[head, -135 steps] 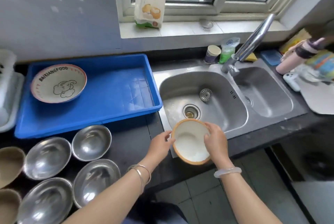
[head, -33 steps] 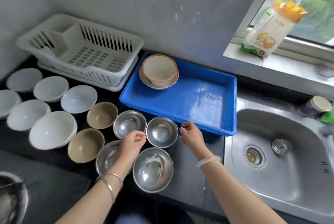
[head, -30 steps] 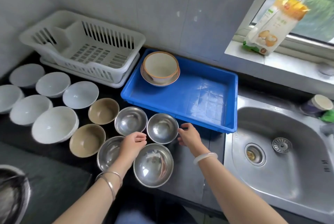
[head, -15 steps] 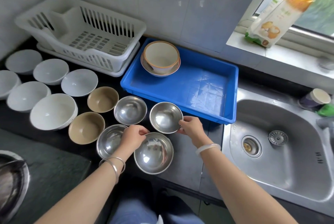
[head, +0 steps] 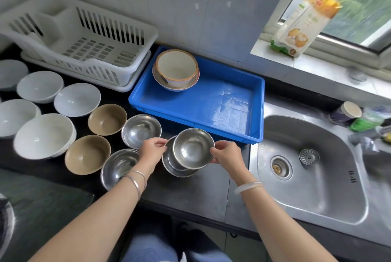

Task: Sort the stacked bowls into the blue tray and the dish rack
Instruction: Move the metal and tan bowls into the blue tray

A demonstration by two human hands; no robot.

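A small steel bowl (head: 191,147) is held between my left hand (head: 152,151) and my right hand (head: 227,155), just above a larger steel bowl (head: 172,166) on the black counter. Two more steel bowls (head: 140,130) (head: 117,166) lie to the left. Past them are two tan bowls (head: 106,119) (head: 86,154) and several white bowls (head: 44,135). The blue tray (head: 211,101) holds an orange-rimmed bowl (head: 176,67) sitting in a patterned dish. The white dish rack (head: 84,44) stands at the back left with nothing in it.
A steel sink (head: 313,166) lies to the right of the tray, with a paper cup (head: 347,111) behind it. A food bag (head: 304,20) leans on the window sill. A dark mat (head: 38,202) covers the counter at the lower left.
Both hands closed on the small steel bowl's rim and lifted it off the counter, bringing it toward me over the larger steel bowl. Earlier the orange-rimmed bowl went from my hands into the blue tray.
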